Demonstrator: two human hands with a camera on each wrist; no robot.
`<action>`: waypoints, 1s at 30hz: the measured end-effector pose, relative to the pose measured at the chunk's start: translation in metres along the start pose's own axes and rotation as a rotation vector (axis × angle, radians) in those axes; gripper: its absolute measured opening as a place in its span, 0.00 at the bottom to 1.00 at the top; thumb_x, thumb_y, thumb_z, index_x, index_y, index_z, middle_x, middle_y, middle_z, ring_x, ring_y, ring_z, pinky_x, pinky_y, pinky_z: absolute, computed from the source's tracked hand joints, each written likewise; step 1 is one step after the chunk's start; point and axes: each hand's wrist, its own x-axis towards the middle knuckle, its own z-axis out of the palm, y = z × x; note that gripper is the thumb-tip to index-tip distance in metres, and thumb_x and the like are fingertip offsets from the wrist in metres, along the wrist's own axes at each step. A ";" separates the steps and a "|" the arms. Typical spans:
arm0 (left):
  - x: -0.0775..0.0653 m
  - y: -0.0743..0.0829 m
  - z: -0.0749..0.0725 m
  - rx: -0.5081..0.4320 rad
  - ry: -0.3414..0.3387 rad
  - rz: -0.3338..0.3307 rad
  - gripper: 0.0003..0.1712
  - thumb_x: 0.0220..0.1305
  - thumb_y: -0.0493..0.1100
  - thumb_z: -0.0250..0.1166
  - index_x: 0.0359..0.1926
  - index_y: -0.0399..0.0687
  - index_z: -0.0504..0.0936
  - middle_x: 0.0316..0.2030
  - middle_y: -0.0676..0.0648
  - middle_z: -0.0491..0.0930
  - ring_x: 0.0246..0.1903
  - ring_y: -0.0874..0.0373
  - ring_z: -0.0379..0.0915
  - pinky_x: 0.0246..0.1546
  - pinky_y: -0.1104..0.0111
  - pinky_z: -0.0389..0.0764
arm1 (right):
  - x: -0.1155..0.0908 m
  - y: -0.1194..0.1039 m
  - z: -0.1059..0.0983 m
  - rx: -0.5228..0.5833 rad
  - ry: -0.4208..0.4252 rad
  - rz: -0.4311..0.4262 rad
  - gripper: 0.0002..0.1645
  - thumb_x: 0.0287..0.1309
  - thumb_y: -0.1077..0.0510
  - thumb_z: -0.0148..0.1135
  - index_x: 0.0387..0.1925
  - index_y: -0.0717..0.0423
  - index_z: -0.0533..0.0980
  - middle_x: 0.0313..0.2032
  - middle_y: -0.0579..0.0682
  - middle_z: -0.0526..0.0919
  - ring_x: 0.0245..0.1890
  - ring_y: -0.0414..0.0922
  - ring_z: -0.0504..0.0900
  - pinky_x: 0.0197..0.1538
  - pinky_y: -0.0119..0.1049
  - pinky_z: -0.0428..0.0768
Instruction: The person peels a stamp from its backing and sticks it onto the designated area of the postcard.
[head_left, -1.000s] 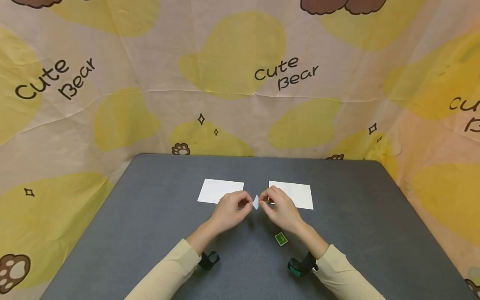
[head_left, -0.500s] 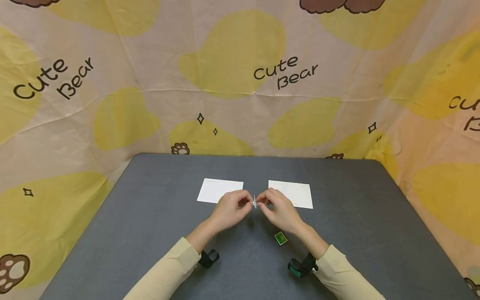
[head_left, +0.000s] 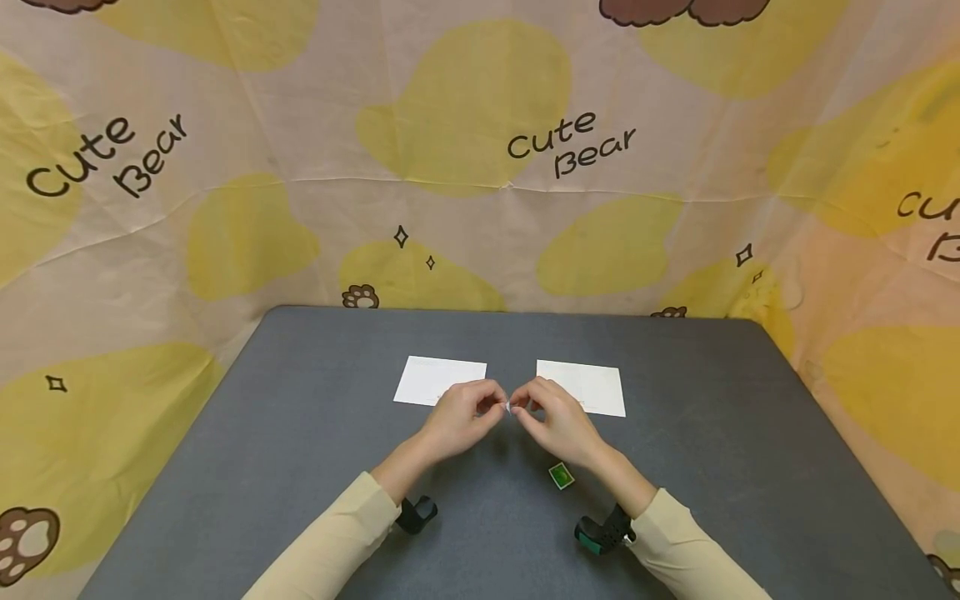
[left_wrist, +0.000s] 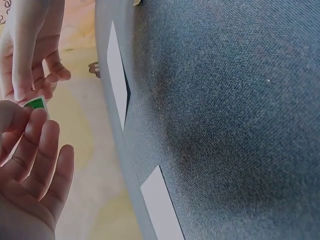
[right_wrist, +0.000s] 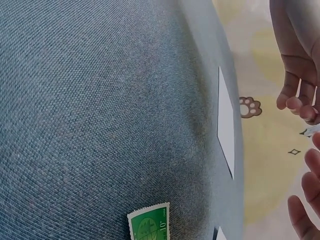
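Over the table, my left hand (head_left: 463,419) pinches a small postage stamp (left_wrist: 37,103) between thumb and index finger. Its green printed face shows in the left wrist view, while the head view catches only a thin white sliver between the fingertips. From the other side, my right hand (head_left: 557,422) has thumb and index finger closed on the stamp's opposite edge, the remaining fingers loosely bent. Another green stamp (right_wrist: 150,224), with perforated white edges and a "10" printed on it, lies face up on the table, nearer to me than the right hand.
Two flat white paper rectangles lie beyond the hands, a left one (head_left: 438,377) and a right one (head_left: 596,387), each partly covered by a hand in the head view. The grey table (head_left: 300,467) ends at a patterned cloth backdrop (head_left: 465,108). Dark straps circle both wrists.
The held stamp has turned from showing a white face to a thin sliver between the fingertips. The right fingertips have come slightly left, nearer the left hand. The stamp on the table stays put.
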 end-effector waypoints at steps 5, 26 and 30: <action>0.001 -0.002 0.001 0.010 -0.013 0.009 0.04 0.58 0.37 0.60 0.29 0.50 0.80 0.24 0.57 0.76 0.24 0.68 0.68 0.27 0.76 0.71 | 0.000 0.000 0.000 0.003 -0.003 -0.004 0.05 0.52 0.62 0.64 0.32 0.51 0.76 0.31 0.42 0.77 0.31 0.39 0.74 0.35 0.32 0.76; 0.001 -0.004 -0.001 -0.046 -0.027 0.031 0.04 0.58 0.36 0.60 0.29 0.45 0.80 0.23 0.56 0.74 0.23 0.67 0.66 0.25 0.76 0.69 | 0.002 0.000 0.003 0.006 0.003 -0.012 0.04 0.53 0.62 0.64 0.30 0.50 0.77 0.29 0.40 0.77 0.32 0.37 0.74 0.36 0.30 0.76; 0.001 -0.003 -0.002 -0.041 -0.030 0.026 0.04 0.58 0.36 0.60 0.29 0.45 0.80 0.23 0.57 0.75 0.23 0.67 0.67 0.26 0.76 0.69 | 0.002 -0.001 0.002 0.002 -0.001 0.000 0.03 0.54 0.62 0.63 0.30 0.50 0.77 0.29 0.40 0.77 0.32 0.36 0.74 0.36 0.30 0.77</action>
